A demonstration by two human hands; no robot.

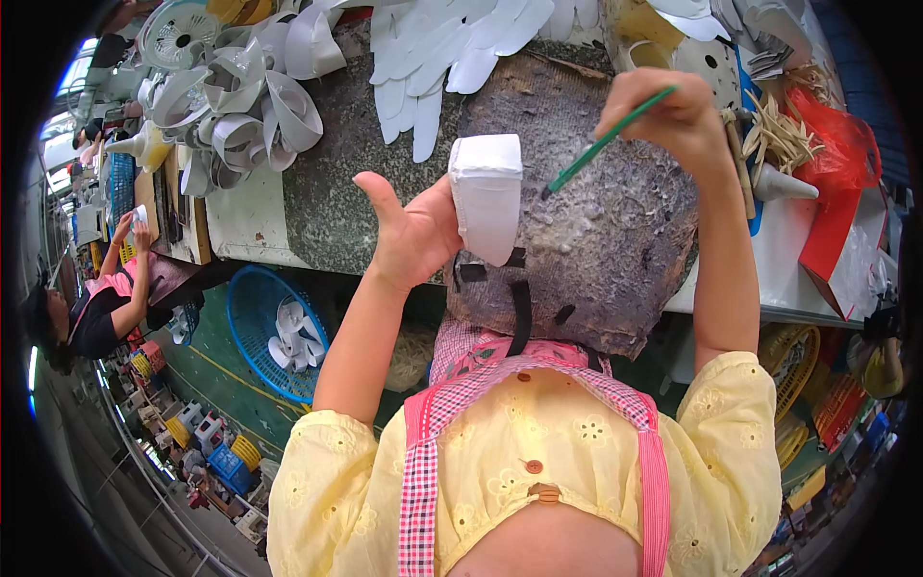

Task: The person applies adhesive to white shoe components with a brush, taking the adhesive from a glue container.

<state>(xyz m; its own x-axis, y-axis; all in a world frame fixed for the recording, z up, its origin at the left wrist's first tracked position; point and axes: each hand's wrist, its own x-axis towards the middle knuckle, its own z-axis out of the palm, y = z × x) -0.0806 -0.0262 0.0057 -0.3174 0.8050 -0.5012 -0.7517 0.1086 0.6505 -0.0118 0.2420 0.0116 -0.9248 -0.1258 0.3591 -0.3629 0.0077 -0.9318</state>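
Note:
My left hand (pixel 415 233) holds up a white, curved shoe-upper-like piece (pixel 490 207), its thumb stretched out to the side. Behind or inside the piece, the other fingers are hidden. The piece has a squared, folded top edge and a rounded lower end. Pinched in my right hand (pixel 668 111) is a thin green brush (pixel 615 139), its dark tip pointing down and left toward the white piece but apart from it. Below both hands lies a worn grey work pad (pixel 596 250), crusted with pale residue, reaching over the table edge to my lap.
Curled white pieces (pixel 236 106) are heaped at the far left, and flat white pieces (pixel 461 58) fan out ahead. At right are wooden sticks (pixel 777 135), a nozzled bottle (pixel 784 185) and a red plastic bag (pixel 832 144). A blue basket (pixel 240 327) stands below; a co-worker (pixel 106 298) sits left.

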